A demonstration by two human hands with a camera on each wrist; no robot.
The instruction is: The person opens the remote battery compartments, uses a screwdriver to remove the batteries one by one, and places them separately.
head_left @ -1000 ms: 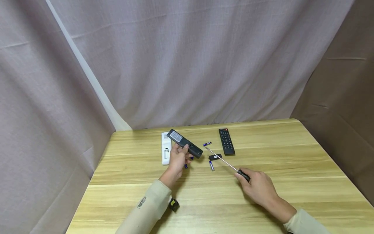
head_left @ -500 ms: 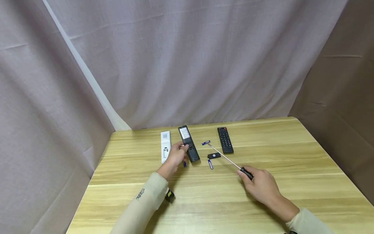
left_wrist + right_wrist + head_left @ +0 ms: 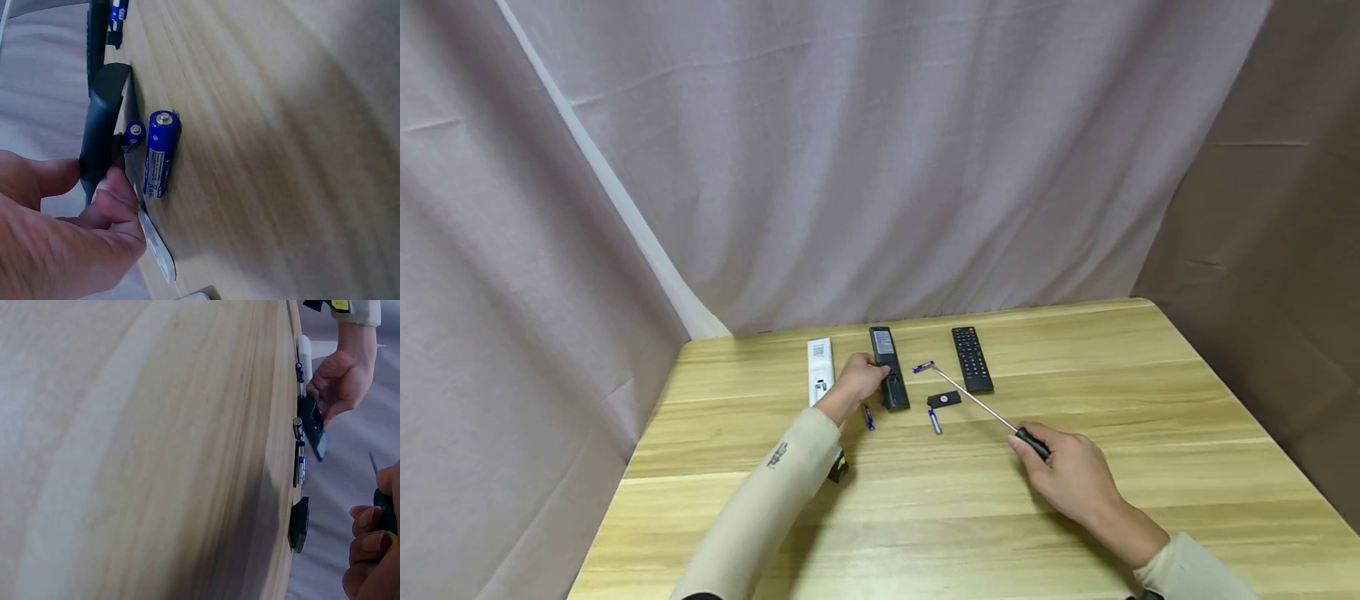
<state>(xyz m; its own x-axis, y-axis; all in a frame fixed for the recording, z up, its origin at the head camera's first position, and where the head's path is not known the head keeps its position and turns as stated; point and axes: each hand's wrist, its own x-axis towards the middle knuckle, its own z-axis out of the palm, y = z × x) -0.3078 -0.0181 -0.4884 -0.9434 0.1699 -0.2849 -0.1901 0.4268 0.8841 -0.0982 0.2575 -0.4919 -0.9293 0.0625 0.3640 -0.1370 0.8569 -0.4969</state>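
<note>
My left hand (image 3: pixel 859 377) pinches a black remote control (image 3: pixel 895 392) between thumb and fingers, its labelled back facing up. In the left wrist view, the remote (image 3: pixel 103 131) stands tilted at the tabletop; whether it touches the wood is unclear. Blue batteries (image 3: pixel 164 156) lie close beside it. My right hand (image 3: pixel 1075 479) grips a screwdriver (image 3: pixel 1032 442) by its black handle, the thin shaft pointing forward and left near a blue battery (image 3: pixel 923 367). A small black battery cover (image 3: pixel 944 399) and another battery (image 3: pixel 935 422) lie between the hands.
To the left, a white remote (image 3: pixel 820 367) lies back up, partly behind my left hand. A second black remote (image 3: pixel 973 358) lies buttons up at the right. A black and yellow object (image 3: pixel 838 467) shows beside my left sleeve. Curtains stand behind the wooden table (image 3: pixel 1075 375).
My left hand has lowered the black remote towards the table and turned it from a slant to nearly straight ahead. The right hand with the screwdriver has barely moved.
</note>
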